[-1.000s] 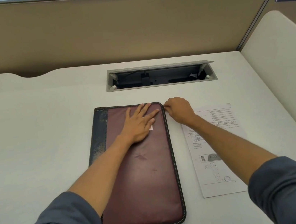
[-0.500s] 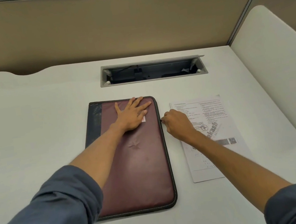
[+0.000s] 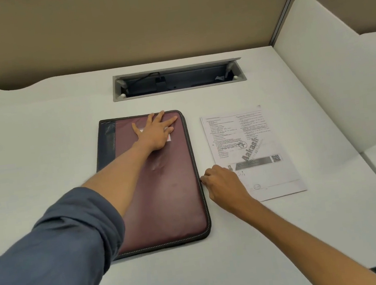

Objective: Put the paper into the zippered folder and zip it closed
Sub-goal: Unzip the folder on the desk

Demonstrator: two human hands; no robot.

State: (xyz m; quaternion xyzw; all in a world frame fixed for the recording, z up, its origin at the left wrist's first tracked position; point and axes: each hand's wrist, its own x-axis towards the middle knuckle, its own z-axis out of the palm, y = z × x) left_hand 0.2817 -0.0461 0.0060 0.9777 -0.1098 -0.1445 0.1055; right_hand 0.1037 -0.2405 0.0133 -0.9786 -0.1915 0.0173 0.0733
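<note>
Pinning the folder (image 3: 166,200) flat with your left hand (image 3: 156,134), you had the fingers spread straight and wide across the far end of the maroon cover, palm down on a small white label. Your right hand (image 3: 223,184) sat at the folder's right edge, about two thirds of the way toward you, fingers curled tight with thumb and forefinger tips against the zipper track; they looked to be pinching the zipper pull, though the pull itself was too small to make out. My read was that you were unzipping, running the slider along that long side toward the near corner. To do it well, you needed the pull kept low and in line with the track, the left palm pressing firmly so the folder did not skid on the smooth desk (image 3: 38,142), and an easy slowdown at the rounded near-right corner, where a slider tends to snag. The folder lay closed and flat, long side running away from you, a dark blue spine strip down its left, pale stitching round the border, a crease or scuff in the leather near the middle. The paper (image 3: 251,138) waited just to the right of it, flat on the desk, printed side up with a diagonal watermark and a QR code; your right wrist overlapped its near-left corner. It was not yet inside.
</note>
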